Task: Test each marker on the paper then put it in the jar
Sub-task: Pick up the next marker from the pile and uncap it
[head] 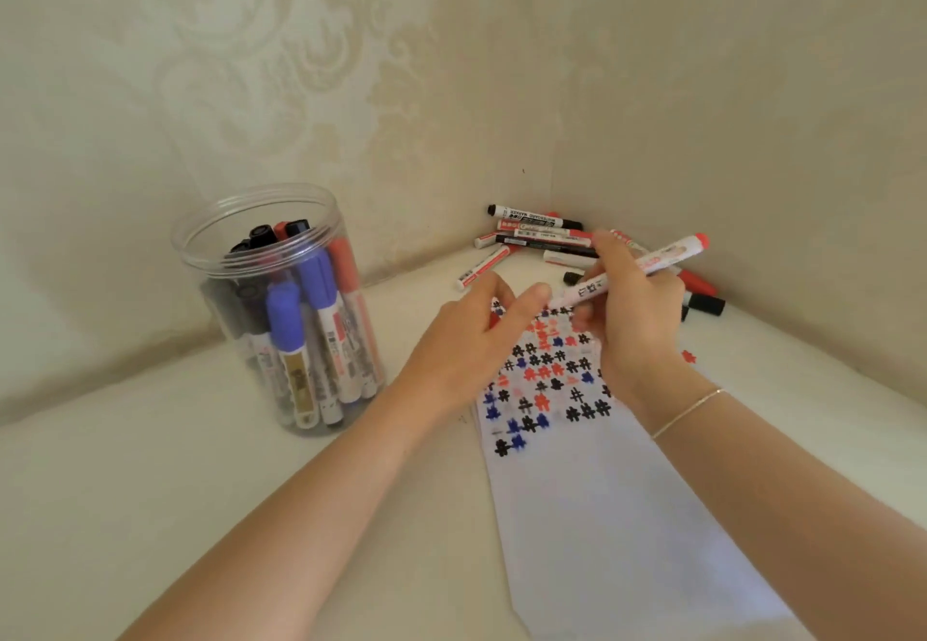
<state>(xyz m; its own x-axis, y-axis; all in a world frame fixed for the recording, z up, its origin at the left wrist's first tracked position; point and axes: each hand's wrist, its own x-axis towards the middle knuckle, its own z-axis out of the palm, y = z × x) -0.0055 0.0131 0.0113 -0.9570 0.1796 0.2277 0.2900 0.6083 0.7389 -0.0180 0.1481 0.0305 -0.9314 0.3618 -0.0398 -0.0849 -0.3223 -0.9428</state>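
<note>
Your right hand [633,309] grips a red marker [647,264] at centre right of the frame, above the paper [592,500]. Your left hand [471,339], fingers loosely spread, touches its lower end. The jar [281,309] stands at left on the desk [150,490]; loose markers [536,234] lie in the corner.

Bare forearms, thin bracelet [687,412] on right wrist

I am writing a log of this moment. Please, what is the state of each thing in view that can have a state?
jar: upright, no lid, holds markers.
held marker: gripped by right hand, tilted over paper.
left hand: at the marker's lower end.
paper: flat, part covered with marks.
loose markers: lying in the corner.
</note>
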